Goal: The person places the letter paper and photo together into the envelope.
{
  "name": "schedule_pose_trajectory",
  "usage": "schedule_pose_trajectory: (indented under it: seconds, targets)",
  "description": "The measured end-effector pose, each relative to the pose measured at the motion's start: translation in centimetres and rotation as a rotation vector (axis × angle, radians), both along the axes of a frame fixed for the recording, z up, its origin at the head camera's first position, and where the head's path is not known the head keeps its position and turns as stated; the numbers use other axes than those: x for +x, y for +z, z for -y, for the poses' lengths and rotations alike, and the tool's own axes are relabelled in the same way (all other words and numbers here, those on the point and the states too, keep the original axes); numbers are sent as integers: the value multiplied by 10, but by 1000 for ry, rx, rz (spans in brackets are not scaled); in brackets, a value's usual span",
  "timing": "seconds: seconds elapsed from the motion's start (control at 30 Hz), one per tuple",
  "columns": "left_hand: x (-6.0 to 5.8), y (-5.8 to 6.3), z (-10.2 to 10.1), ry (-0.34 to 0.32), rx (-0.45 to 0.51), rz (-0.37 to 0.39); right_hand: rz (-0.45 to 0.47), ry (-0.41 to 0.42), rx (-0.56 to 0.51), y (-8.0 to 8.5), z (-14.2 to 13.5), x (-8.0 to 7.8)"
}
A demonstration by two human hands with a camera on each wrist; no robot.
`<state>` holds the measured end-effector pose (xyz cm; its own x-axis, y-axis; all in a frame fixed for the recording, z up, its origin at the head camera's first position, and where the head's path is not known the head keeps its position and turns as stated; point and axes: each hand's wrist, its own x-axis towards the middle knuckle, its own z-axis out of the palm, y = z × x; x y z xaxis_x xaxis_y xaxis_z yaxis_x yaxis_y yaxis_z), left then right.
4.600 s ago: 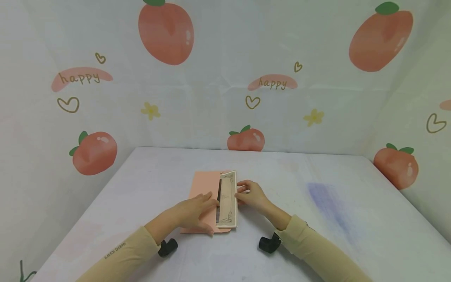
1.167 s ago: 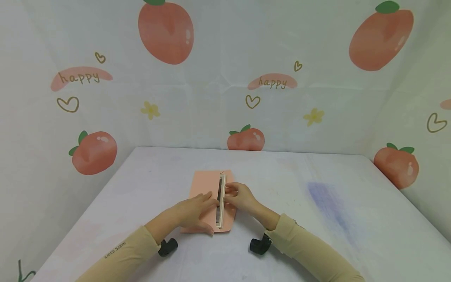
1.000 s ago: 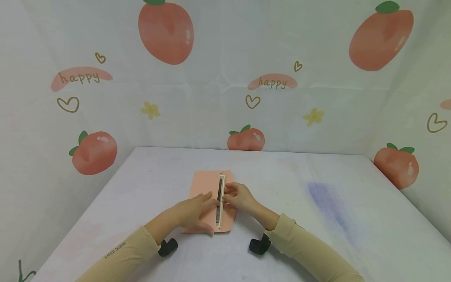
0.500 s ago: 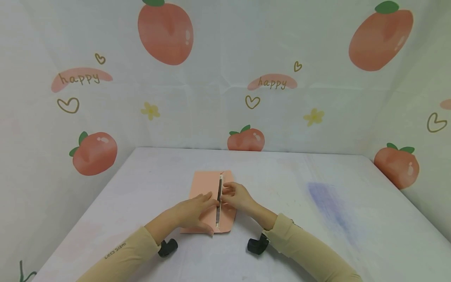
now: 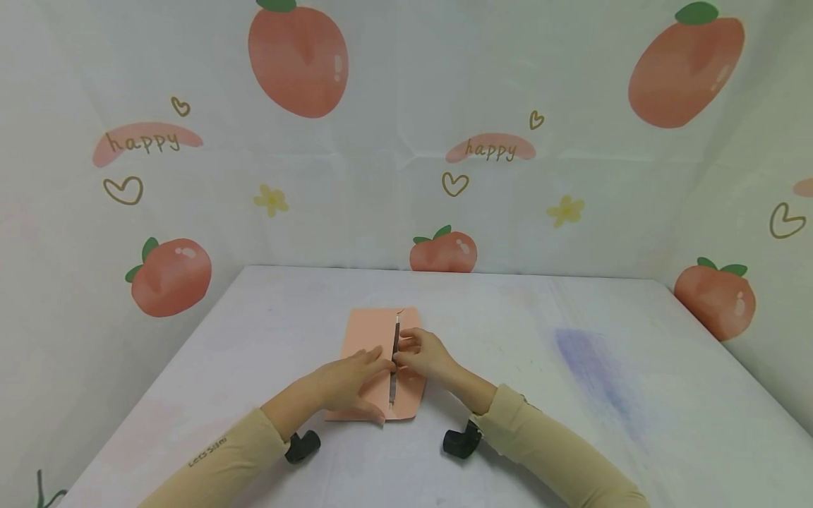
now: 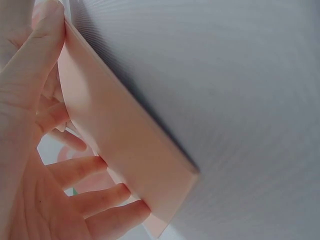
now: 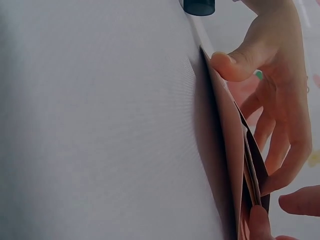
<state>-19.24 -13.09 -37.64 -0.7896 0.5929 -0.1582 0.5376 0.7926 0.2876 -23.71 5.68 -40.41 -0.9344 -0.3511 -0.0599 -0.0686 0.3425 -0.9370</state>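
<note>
A pink envelope [image 5: 370, 329] lies flat on the white table, its opening facing right. My left hand [image 5: 348, 382] rests on the left panel with spread fingers, the index fingertip at the edge of the opening. In the right wrist view, the left thumb touches the near part of the envelope. A pale card [image 7: 253, 175] sits inside, only its thin edge showing in the dark gap. My right hand [image 5: 433, 357] is bent at the opening. One of its fingertips [image 7: 259, 220] touches the card's edge, while another finger stands apart from it.
The white tabletop [image 5: 508, 317] bears a blue-purple smudge [image 5: 591, 374] to the right. A white backdrop [image 5: 394, 141] printed with fruit and "happy" closes the back and sides. Black wrist cameras [image 5: 461, 442] hang beneath both sleeves.
The card, which stuck out to the right, has slid left into the envelope until only its edge shows. The right hand has moved left along with it; the left hand has stayed put.
</note>
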Motion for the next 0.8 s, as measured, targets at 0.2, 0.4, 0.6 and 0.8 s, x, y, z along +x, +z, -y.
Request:
schedule_pose_trajectory:
  seconds: [0.2, 0.4, 0.6, 0.8]
  targets:
    - [0, 1, 0, -1, 4, 3, -3, 19, -1, -1, 0, 0]
    - [0, 0, 0, -11, 3, -5, -3, 23, -10, 0, 0, 0]
    - [-1, -2, 1, -15, -1, -8, 0, 23, 4, 0, 1, 0]
    - [-1, 0, 0, -11, -7, 6, 4, 30, -2, 0, 1, 0]
